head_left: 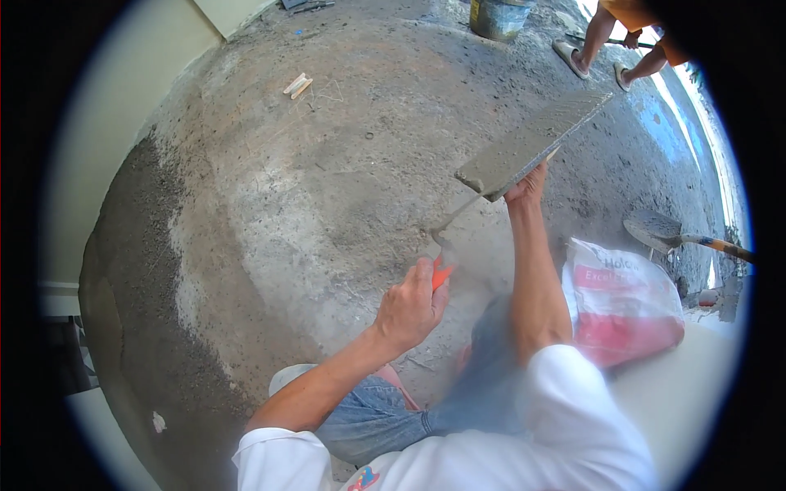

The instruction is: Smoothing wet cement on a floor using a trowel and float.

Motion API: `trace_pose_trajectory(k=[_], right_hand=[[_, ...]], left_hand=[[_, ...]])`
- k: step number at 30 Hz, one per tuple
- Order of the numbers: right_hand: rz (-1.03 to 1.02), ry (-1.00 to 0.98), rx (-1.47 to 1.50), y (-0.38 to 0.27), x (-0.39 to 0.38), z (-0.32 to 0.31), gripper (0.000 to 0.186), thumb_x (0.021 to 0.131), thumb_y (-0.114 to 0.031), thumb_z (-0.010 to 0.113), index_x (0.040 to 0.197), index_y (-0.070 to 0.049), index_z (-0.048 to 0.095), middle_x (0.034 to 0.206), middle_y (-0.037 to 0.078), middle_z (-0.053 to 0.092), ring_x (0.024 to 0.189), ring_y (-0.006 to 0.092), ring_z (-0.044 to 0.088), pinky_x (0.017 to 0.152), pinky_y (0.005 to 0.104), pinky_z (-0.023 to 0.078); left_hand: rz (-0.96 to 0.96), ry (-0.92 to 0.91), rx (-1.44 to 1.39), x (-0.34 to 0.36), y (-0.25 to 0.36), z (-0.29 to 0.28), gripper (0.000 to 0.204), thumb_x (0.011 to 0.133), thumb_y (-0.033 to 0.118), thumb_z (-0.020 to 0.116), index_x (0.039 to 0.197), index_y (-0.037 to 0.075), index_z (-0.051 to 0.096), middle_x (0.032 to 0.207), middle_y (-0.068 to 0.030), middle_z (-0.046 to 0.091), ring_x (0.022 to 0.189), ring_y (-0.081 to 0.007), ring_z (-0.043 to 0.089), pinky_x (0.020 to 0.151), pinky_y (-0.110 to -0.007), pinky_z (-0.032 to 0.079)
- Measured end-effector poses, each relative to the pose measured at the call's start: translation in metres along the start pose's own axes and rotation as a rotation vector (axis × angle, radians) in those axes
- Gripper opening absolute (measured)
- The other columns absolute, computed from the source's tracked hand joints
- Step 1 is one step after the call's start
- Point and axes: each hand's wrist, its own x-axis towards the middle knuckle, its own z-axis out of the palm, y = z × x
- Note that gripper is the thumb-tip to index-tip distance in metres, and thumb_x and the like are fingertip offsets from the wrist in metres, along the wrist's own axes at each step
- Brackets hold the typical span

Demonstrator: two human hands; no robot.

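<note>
My left hand (412, 304) is closed round the orange handle of a trowel (442, 273). Its thin grey blade, seen nearly edge-on, reaches up and right to the near end of a plastering float (536, 141). That float is a long rectangular board, coated in wet grey mortar and tilted up toward the far right. Beneath it, my right hand (528, 186) grips it from below. The board hides most of those fingers, and a bit of pale wood shows beside them. Under both tools lies a rough, grey, cement-dusted floor (352, 204).
A bucket (499, 18) stands at the far edge. Another person's legs (596, 41) and sandals are at the far right. A red-and-white sack (622, 303) lies right of my right arm, near a shovel (655, 231). Pale wood pieces (298, 85) lie far left, by a cream wall (135, 106).
</note>
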Motion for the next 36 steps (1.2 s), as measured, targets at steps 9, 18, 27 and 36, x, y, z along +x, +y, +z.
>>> trace_pose_trajectory(k=[9,18,27,36], right_hand=[[0.173,-0.038,-0.170,0.025,-0.027,-0.001,0.030,0.089,-0.031,0.051,0.108,-0.009,0.058,0.099,0.007,0.063,0.088,0.0220,0.061,0.077,0.0384,0.051],[-0.206,-0.314,-0.516,0.029,-0.043,-0.001,0.033,0.090,-0.034,0.048,0.109,-0.009,0.058,0.101,0.007,0.063,0.089,0.0221,0.061,0.077,0.0388,0.051],[-0.433,-0.257,-1.147,0.013,-0.050,-0.003,0.033,0.090,-0.034,0.047,0.109,-0.010,0.058,0.101,0.006,0.063,0.089,0.0217,0.061,0.077,0.0396,0.051],[-0.103,-0.080,-0.965,0.031,-0.063,0.006,0.033,0.090,-0.035,0.047,0.111,-0.011,0.057,0.102,0.006,0.063,0.090,0.0205,0.061,0.078,0.0387,0.051]], left_hand=[[-0.351,-0.145,0.197,0.023,-0.081,-0.009,0.035,0.085,0.018,0.047,0.109,-0.005,0.035,0.077,-0.0326,0.057,0.074,-0.0492,0.057,0.067,-0.052,0.047],[0.022,0.044,0.009,0.007,-0.051,-0.024,0.030,0.089,0.029,0.053,0.100,0.002,0.046,0.084,-0.0219,0.061,0.073,-0.0430,0.059,0.059,-0.047,0.047],[0.236,-0.022,0.015,-0.001,-0.038,-0.021,0.024,0.090,0.029,0.050,0.091,0.005,0.046,0.074,-0.0155,0.056,0.062,-0.0369,0.058,0.050,-0.043,0.047],[0.154,-0.085,-0.039,-0.003,-0.035,-0.018,0.022,0.091,0.025,0.047,0.093,0.003,0.047,0.080,-0.0192,0.059,0.068,-0.0398,0.059,0.055,-0.045,0.048]])
